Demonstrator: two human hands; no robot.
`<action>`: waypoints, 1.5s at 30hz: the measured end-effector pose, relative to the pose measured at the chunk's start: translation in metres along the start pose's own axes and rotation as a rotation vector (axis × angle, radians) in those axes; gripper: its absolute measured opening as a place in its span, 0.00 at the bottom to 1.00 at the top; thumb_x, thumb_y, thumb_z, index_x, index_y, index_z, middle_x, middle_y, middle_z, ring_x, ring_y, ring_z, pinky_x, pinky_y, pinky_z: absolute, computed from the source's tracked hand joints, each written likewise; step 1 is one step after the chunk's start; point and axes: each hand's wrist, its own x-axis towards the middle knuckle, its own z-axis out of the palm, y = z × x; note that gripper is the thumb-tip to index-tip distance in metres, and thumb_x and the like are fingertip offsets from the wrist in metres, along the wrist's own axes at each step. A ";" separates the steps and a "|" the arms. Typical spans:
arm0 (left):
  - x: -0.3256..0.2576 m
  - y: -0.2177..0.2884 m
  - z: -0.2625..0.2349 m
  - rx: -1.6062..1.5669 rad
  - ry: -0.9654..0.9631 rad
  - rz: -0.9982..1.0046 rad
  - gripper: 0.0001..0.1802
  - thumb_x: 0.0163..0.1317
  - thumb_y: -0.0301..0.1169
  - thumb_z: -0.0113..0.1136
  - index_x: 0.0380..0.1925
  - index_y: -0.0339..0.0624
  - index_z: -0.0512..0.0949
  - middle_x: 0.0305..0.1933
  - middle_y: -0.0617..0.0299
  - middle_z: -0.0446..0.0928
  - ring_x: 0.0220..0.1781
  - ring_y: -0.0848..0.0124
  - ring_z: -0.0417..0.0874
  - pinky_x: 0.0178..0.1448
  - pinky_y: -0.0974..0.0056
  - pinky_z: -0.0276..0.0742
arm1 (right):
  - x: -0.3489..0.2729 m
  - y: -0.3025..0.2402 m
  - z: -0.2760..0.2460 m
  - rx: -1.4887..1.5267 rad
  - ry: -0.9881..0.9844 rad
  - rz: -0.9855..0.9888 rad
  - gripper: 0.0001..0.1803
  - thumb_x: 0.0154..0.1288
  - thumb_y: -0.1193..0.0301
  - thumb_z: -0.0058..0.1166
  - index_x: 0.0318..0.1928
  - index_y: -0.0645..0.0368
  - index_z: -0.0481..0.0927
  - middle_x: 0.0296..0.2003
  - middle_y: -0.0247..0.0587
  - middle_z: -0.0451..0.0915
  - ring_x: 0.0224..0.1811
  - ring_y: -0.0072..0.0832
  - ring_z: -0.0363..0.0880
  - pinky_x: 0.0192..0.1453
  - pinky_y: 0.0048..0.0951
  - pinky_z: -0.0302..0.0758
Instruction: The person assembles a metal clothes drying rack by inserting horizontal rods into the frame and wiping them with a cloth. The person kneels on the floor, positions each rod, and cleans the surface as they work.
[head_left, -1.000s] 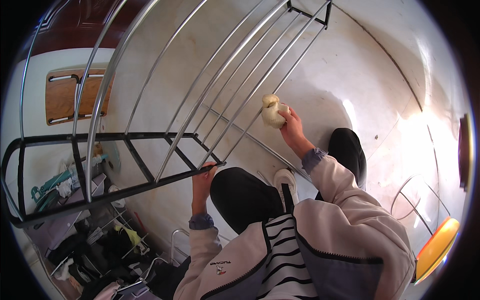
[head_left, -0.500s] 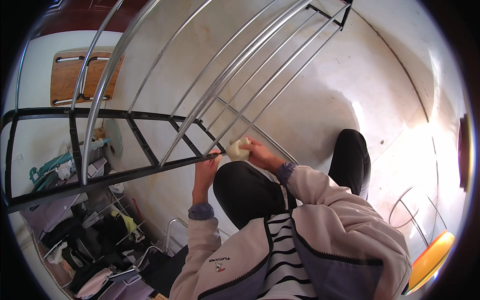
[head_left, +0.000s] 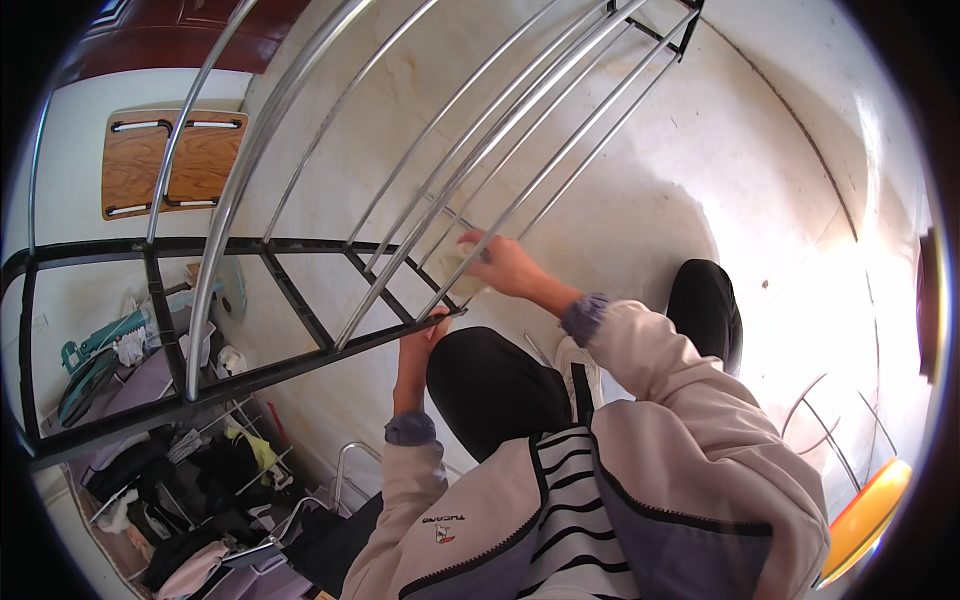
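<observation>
A rack with long silver bars (head_left: 530,130) and a black ladder-like end frame (head_left: 290,295) leans across the left and middle of the view. My left hand (head_left: 425,345) is closed around the near corner of the black frame, beside my bent knee. My right hand (head_left: 510,268) is closed on a pale cream cloth (head_left: 464,266) among the bars, just beyond that corner. The cloth is blurred and partly behind a bar, so whether it touches the metal is hard to tell.
At lower left stands a wire shelf (head_left: 240,485) with dark clothes. A folded wooden table (head_left: 185,165) leans against the far-left wall, with a teal fan (head_left: 100,345) below it. A stool with an orange seat (head_left: 868,520) is at right. Pale floor (head_left: 630,170) lies ahead.
My right hand has moved the cloth away from the frame's corner, forward among the bars. The rack's near end has shifted slightly toward me and right, my left hand still on it.
</observation>
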 end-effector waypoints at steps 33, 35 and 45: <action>-0.003 -0.003 0.007 -0.074 -0.015 -0.072 0.07 0.67 0.28 0.62 0.41 0.37 0.81 0.33 0.62 0.77 0.36 0.77 0.76 0.42 0.67 0.76 | 0.067 -0.004 -0.003 0.038 -0.292 0.072 0.21 0.61 0.56 0.53 0.48 0.56 0.85 0.41 0.47 0.83 0.46 0.37 0.81 0.53 0.41 0.76; -0.003 0.001 0.007 -0.085 -0.012 -0.063 0.07 0.68 0.28 0.62 0.41 0.36 0.80 0.32 0.62 0.76 0.36 0.77 0.75 0.42 0.67 0.75 | 0.053 -0.009 -0.031 0.196 -0.300 -0.053 0.20 0.62 0.56 0.53 0.46 0.56 0.86 0.38 0.43 0.83 0.43 0.33 0.80 0.50 0.39 0.77; 0.006 -0.004 0.009 0.043 0.072 0.018 0.08 0.66 0.28 0.63 0.41 0.36 0.82 0.29 0.67 0.75 0.30 0.80 0.72 0.33 0.71 0.69 | -0.029 0.044 -0.027 0.021 -0.323 0.446 0.23 0.63 0.49 0.60 0.37 0.59 0.87 0.33 0.38 0.84 0.40 0.30 0.82 0.48 0.32 0.79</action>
